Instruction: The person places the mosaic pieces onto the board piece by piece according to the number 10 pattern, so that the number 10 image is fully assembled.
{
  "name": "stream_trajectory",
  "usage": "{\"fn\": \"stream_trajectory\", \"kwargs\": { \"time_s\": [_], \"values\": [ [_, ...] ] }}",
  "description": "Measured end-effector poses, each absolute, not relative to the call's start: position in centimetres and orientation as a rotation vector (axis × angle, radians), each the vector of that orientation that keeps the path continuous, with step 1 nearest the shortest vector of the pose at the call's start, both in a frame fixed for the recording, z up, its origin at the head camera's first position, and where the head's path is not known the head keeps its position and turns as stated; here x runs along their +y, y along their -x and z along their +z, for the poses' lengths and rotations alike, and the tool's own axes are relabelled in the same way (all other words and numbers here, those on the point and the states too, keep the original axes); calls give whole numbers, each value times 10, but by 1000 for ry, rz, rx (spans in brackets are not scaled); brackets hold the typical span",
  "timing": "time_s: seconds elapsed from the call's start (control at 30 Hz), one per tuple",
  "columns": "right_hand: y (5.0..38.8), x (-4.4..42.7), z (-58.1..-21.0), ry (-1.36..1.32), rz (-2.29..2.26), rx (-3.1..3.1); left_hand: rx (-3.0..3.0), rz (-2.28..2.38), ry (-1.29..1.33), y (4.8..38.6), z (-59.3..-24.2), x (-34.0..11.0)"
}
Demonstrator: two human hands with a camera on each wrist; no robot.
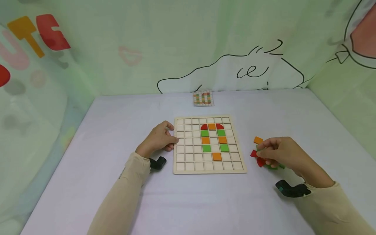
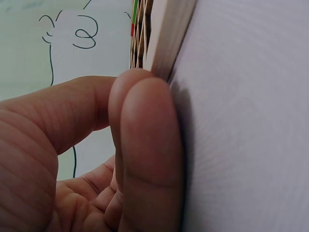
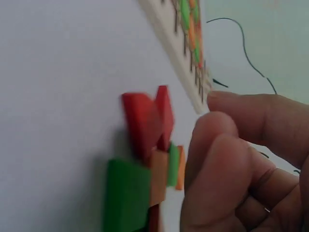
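Loose tiles (image 1: 260, 162) lie right of the grid board (image 1: 189, 166), under and beside my right hand (image 1: 284, 153), the nearer; its thumb and forefinger close together. My left hand (image 1: 157, 137) touches the board's left edge. Can't tell whether either grips anything.

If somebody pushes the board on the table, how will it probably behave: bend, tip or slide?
The board looks wooden and straight-edged, so it would probably stay stiff. Lying flat and wide, it should slide rather than tip. The coloured tiles on it sit within its squares, so they would likely travel along.
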State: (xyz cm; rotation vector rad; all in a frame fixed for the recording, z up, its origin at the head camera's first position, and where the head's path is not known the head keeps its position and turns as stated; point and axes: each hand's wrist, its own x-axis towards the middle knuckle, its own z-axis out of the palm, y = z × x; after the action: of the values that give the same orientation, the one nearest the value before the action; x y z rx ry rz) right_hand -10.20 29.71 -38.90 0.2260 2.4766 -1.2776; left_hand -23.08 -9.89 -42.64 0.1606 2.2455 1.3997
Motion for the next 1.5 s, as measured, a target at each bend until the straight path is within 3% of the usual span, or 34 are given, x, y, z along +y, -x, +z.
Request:
{"fn": "stream_trajectory", "kwargs": {
  "time_s": [0.97, 1.5],
  "values": [
    [79, 292, -397, -190, -865, 2723, 2230, 1418, -171, 230, -427, -100],
    [79, 290, -399, -127, -948, 2661, 2233, 1419, -181, 231, -427, -100]
  ]
}}
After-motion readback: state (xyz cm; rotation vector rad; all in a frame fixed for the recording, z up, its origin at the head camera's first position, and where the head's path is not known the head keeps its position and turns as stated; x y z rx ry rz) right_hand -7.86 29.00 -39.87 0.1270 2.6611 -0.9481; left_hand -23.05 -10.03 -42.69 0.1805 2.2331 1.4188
